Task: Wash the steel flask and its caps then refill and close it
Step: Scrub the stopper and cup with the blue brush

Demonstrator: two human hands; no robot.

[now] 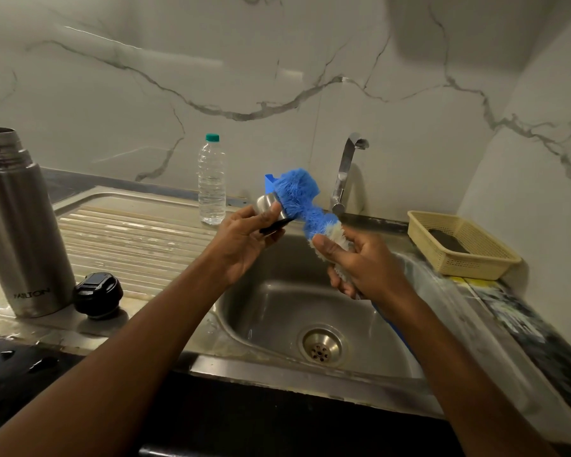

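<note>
The open steel flask [20, 225] stands upright on the drainboard at the far left. A black inner cap [98, 294] lies beside its base. Over the sink, my left hand [248, 239] grips a steel outer cap [267, 204]. My right hand [360, 265] holds a blue and white bottle brush [302, 201] by its bristled stem. The brush's blue head is pressed against the cap's opening. The brush's blue handle runs down behind my right forearm.
The steel sink basin [277, 311] with its drain [322, 347] lies below my hands. A tap [346, 169] stands behind, with no water seen. A clear water bottle [212, 181] stands on the drainboard. A cream basket [459, 244] sits at the right.
</note>
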